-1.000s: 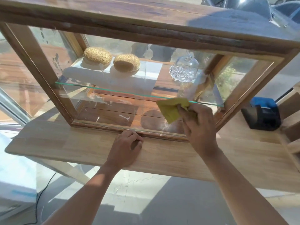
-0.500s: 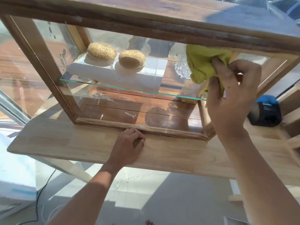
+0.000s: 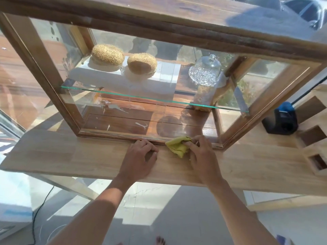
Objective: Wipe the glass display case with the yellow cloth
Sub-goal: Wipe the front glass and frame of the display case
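Note:
The glass display case (image 3: 53,82) has a dark wooden frame and stands on a light wooden counter (image 3: 70,156). My right hand (image 3: 201,156) grips the bunched yellow cloth (image 3: 177,146) and presses it against the bottom front rail of the case, right of centre. My left hand (image 3: 139,156) rests on the counter just left of the cloth, fingers curled against the same rail, holding nothing. White smears show on the lower part of the front glass.
Inside, two seeded buns (image 3: 123,59) and a cut-glass domed dish (image 3: 205,69) sit on a glass shelf (image 3: 141,98). A black and blue device (image 3: 281,119) and a wooden compartment rack (image 3: 316,138) stand on the counter to the right. A cable (image 3: 37,214) lies on the floor.
My right hand swept the cloth from mid-glass up to the case's top right, then down to the bottom rail. My left hand stayed on the counter.

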